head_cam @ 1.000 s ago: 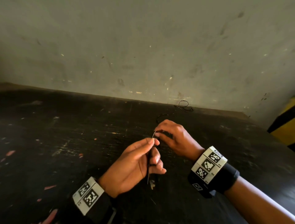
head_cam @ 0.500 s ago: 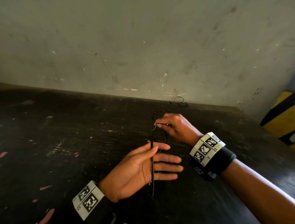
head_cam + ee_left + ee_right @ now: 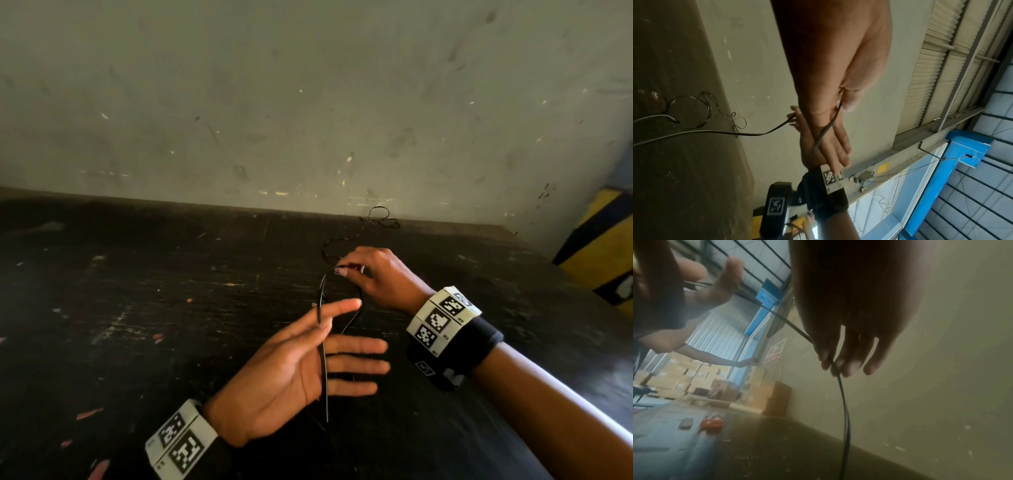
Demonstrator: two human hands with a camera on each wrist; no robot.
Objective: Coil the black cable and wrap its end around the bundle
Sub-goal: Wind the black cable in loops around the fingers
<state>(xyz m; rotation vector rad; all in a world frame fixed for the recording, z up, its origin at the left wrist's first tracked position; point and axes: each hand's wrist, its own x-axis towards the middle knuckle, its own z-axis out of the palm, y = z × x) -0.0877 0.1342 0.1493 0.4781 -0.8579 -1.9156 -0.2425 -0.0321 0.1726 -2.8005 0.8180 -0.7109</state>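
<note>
Dark, scuffed tabletop (image 3: 144, 308) runs under a stained grey wall (image 3: 308, 102). Near left, the left hand (image 3: 291, 373) lies palm up, fingers spread straight, with the thumb pressing the black cable (image 3: 323, 363) against the forefinger; a short tail hangs below the palm. Just right and farther, the right hand (image 3: 373, 277) pinches the cable at the top of an arch, and the slack trails to thin tangled loops by the far wall. To coil well, I judge each loop should match the first, laid flat into the left palm without twist.
</note>
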